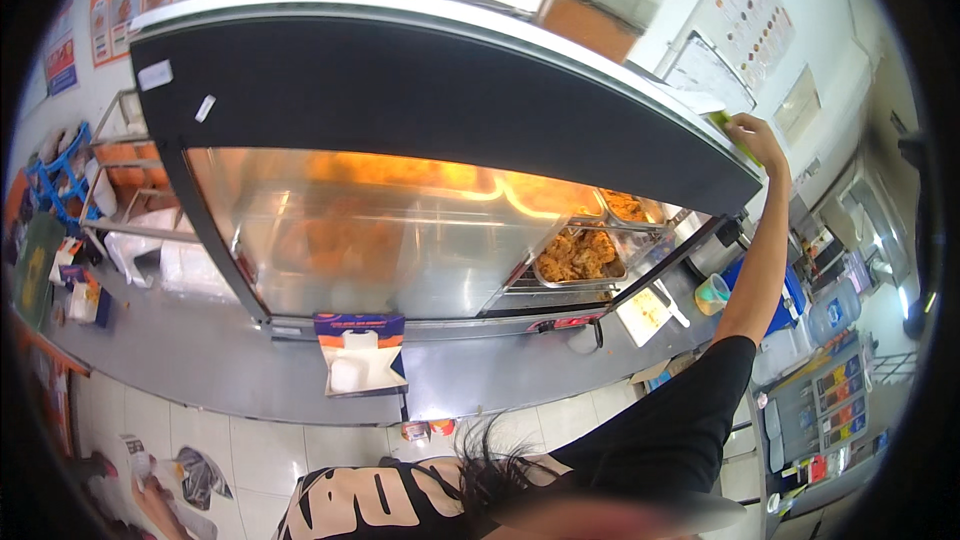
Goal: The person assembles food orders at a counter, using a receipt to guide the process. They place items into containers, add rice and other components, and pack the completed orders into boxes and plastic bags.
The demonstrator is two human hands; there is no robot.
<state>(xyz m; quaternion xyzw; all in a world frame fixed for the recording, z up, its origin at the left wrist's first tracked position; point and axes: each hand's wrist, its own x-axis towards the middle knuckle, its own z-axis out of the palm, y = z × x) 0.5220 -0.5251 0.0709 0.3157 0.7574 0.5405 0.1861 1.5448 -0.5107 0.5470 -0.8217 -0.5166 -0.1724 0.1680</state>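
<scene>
My right arm reaches up to the top right edge of a food warmer (440, 80). There my right hand (758, 138) is closed around a narrow yellow-green thing (722, 122), whose kind I cannot make out. Behind the warmer's glass, at the right, fried chicken (578, 256) fills a metal tray, with another tray of fried pieces (630, 206) above it. Low at the left, my left hand (152, 502) holds a printed paper slip (136, 452). Beside that hand is a dark and clear crumpled thing (203, 478), partly blurred.
An open paper food box (362, 355) stands on the steel counter (470, 370) before the warmer. Clear containers (605, 0) sit on top of the warmer. Right of it lie a white tray (650, 312) and a cup (711, 294). A metal rack (135, 170) stands left.
</scene>
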